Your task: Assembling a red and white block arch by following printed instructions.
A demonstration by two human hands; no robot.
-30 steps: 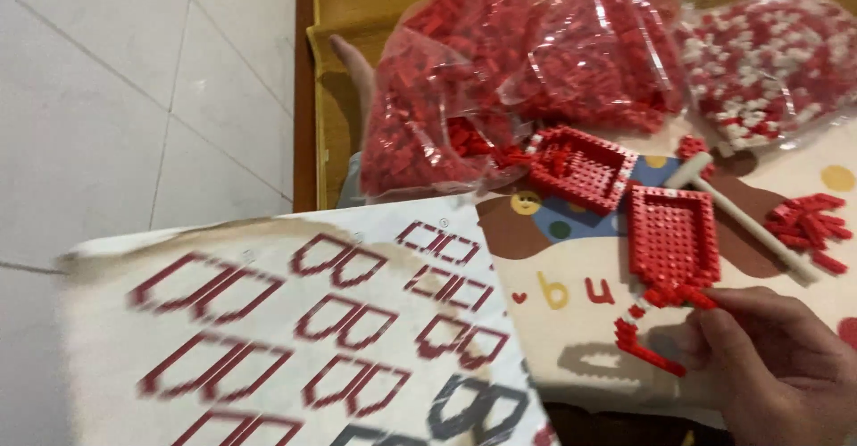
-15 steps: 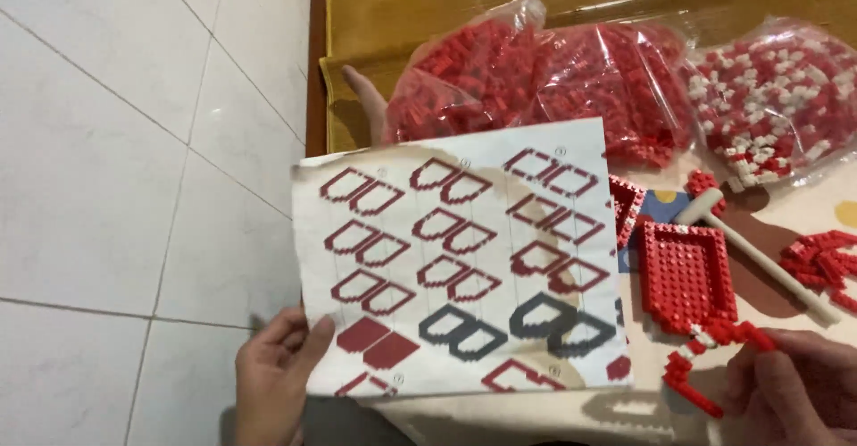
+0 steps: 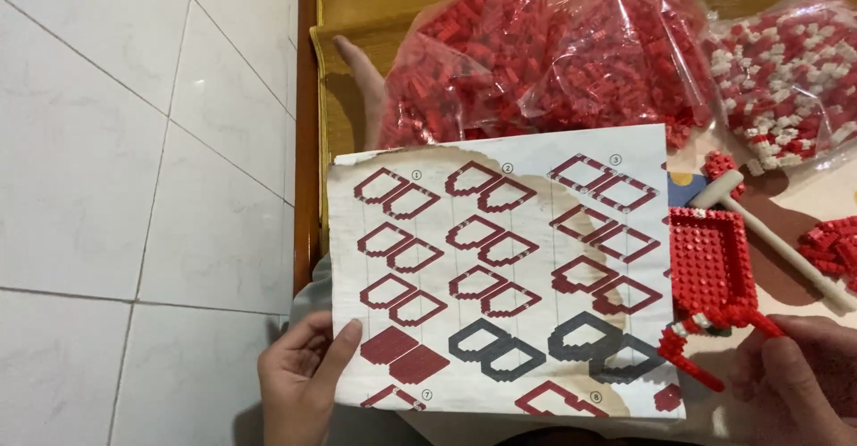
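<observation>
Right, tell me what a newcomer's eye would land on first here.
First the instruction sheet, printed with rows of red and grey heart outlines, held flat in the middle by the left hand at its lower left corner. Behind it at the top lie bulging clear bags of red bricks. At right sits a red brick-built tray, with the right hand just below it.

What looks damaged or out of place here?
The instruction sheet held by the left hand has a torn top edge and brown stains. Loose red bricks lie scattered beside the small white hammer. Nothing else stands out.
</observation>
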